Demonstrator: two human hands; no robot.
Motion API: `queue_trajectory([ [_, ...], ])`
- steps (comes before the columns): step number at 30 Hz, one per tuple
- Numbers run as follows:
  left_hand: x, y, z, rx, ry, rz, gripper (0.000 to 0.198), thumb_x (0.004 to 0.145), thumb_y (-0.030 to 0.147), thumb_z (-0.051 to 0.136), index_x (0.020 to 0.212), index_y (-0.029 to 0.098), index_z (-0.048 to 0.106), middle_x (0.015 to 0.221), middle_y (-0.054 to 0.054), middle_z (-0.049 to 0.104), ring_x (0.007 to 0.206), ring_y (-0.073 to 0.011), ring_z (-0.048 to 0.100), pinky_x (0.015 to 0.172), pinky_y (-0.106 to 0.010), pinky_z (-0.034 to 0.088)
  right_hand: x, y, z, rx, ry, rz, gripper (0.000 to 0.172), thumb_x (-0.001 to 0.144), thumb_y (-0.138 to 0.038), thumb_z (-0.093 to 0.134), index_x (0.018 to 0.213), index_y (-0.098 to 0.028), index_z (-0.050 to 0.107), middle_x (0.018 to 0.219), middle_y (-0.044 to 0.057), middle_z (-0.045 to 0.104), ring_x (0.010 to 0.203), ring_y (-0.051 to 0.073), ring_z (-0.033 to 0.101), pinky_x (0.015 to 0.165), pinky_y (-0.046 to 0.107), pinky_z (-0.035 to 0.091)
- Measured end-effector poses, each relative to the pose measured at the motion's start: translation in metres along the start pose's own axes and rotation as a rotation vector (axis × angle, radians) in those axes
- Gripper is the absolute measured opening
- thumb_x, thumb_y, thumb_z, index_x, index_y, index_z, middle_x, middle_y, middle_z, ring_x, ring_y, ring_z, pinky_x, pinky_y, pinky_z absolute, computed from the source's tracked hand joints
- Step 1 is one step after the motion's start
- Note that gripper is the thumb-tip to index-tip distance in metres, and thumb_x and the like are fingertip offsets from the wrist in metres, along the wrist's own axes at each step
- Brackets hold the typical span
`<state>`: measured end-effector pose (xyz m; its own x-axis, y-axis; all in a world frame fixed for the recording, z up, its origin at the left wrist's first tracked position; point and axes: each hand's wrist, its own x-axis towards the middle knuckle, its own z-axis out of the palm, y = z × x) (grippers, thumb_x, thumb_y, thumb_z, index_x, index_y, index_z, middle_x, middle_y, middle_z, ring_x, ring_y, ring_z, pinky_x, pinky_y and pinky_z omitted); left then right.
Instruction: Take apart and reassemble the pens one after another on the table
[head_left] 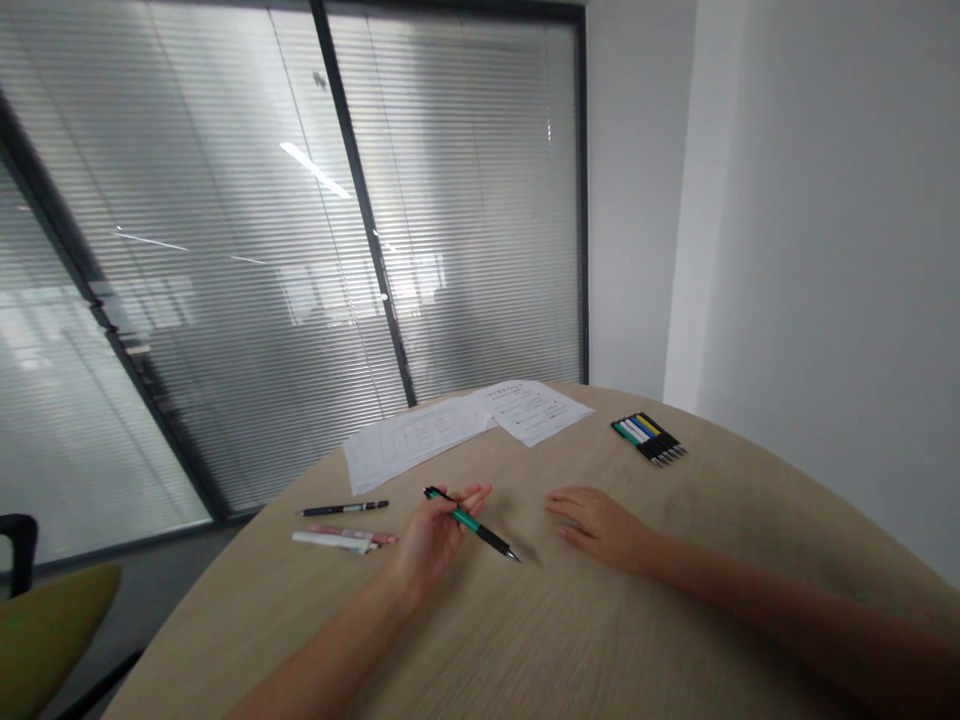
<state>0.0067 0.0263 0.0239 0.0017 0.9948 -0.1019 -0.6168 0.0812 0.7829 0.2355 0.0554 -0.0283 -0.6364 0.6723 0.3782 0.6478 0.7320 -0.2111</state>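
My left hand (pixel 435 540) is turned palm up over the table, its thumb pressing a green pen (pixel 466 520) with a black grip against the fingers. The pen slants down to the right, its silver tip pointing toward my right side. My right hand (pixel 600 525) rests palm down on the tabletop, fingers stretched out and holding nothing. To the left of my left hand lie a black pen (pixel 345 509), a pinkish pen (pixel 352 531) and a white pen (pixel 330 540). Beyond my right hand, several pens (pixel 649 438) with green, white, blue and yellow barrels lie side by side.
Printed sheets (pixel 420 440) spread along the far side of the round wooden table (pixel 540 640). A green-seated chair (pixel 60 620) stands at the lower left. Glass panels with blinds (pixel 480 220) rise behind the table, and a pale wall (pixel 832 250) is on the right.
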Motion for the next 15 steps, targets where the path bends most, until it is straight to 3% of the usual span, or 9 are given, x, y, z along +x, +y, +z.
queue_trajectory([
  [8, 0.007, -0.038, 0.022, -0.024, 0.039, 0.076, 0.017, 0.074, -0.003, 0.048, 0.068, 0.013, 0.048, 0.082, -0.013, 0.064, 0.081, -0.0187, 0.062, 0.081, -0.026, 0.045, 0.001, -0.019, -0.009, 0.057, 0.038, -0.163, 0.028, 0.085, -0.031, 0.031, 0.085, -0.017, 0.055, 0.081, 0.004, 0.061, 0.08, 0.015, 0.052, 0.077, 0.031, 0.036],
  [12, 0.01, -0.044, 0.027, -0.012, 0.019, 0.066, 0.013, 0.076, 0.001, 0.048, 0.071, 0.012, 0.051, 0.083, -0.012, 0.065, 0.08, -0.0167, 0.061, 0.082, -0.025, 0.044, 0.001, -0.019, -0.004, -0.013, 0.069, -0.133, 0.022, 0.081, -0.031, 0.039, 0.07, -0.017, 0.052, 0.069, 0.004, 0.056, 0.071, 0.016, 0.049, 0.071, 0.03, 0.038],
  [15, 0.012, -0.043, 0.024, -0.042, -0.037, -0.021, 0.016, 0.081, 0.012, 0.043, 0.068, 0.013, 0.052, 0.08, -0.013, 0.066, 0.081, -0.0172, 0.061, 0.083, -0.027, 0.042, 0.001, -0.015, 0.0, -0.044, 0.112, -0.084, 0.016, 0.079, -0.025, 0.041, 0.069, -0.017, 0.051, 0.07, 0.004, 0.056, 0.07, 0.016, 0.049, 0.068, 0.029, 0.038],
])
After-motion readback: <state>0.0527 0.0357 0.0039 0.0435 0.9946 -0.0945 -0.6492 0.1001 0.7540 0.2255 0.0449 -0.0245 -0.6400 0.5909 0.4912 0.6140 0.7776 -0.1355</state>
